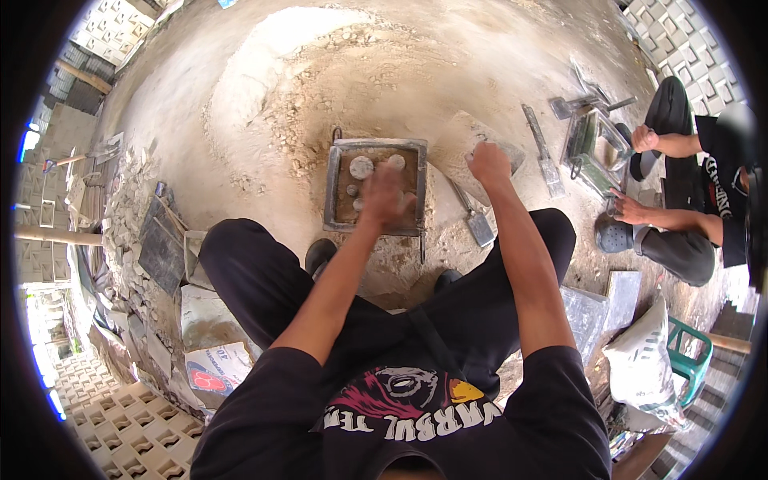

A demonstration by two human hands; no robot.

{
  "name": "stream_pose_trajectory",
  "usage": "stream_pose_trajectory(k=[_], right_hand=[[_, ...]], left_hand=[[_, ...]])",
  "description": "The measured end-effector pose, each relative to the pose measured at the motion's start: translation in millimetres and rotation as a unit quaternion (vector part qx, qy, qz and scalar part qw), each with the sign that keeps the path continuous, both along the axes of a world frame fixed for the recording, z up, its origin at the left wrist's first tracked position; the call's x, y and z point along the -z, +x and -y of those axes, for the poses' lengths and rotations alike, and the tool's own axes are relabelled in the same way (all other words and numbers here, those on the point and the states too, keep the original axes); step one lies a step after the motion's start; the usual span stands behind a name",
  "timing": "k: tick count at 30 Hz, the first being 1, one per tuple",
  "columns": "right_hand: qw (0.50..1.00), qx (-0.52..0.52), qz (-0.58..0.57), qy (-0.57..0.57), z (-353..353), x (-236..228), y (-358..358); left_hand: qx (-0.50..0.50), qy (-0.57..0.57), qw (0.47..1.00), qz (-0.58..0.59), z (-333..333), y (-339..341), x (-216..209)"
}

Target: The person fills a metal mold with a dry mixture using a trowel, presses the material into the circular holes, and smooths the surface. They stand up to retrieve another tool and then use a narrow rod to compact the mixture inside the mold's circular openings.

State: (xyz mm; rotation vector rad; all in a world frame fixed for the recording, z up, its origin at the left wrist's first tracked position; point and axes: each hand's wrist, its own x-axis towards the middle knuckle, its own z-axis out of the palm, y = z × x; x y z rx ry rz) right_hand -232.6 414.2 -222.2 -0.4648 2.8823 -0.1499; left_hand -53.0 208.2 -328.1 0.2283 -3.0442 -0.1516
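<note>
A square metal mould [330, 184] lies on the ground between my feet, with sandy material and several round pale discs [362, 166] inside. Over its right half is my left hand [386, 196], smeared by motion, so its fingers cannot be read. To the right, my right hand [488, 164] is closed in a fist above a dusty, flat square board [506, 152]. Whatever the fist holds, if anything, is hidden. A trowel-like tool with a flat grey blade [481, 228] lies just below the board, near my right knee.
A pale powder heap [280, 56] spreads beyond the mould. At right a co-worker's hands [644, 138] hold a metal frame [594, 152]; a long-handled scraper [550, 172] lies nearer. Rubble [132, 216] is at left, a white sack [642, 360] and green stool [694, 348] at lower right.
</note>
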Motion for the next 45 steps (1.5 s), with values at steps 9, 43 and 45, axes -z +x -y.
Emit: stream_pose_trajectory(k=[9,43,45], right_hand=[[1.000,0.010,-0.006,-0.022,2,3,0],[0.943,0.197,0.015,-0.269,75,75,-57],[0.930,0.205,0.032,-0.305,86,67,-59]], left_hand=[[-0.020,-0.020,0.999,-0.043,45,-7,-1],[-0.085,0.053,0.995,0.030,52,25,-7],[-0.063,0.013,0.996,0.055,42,20,-6]])
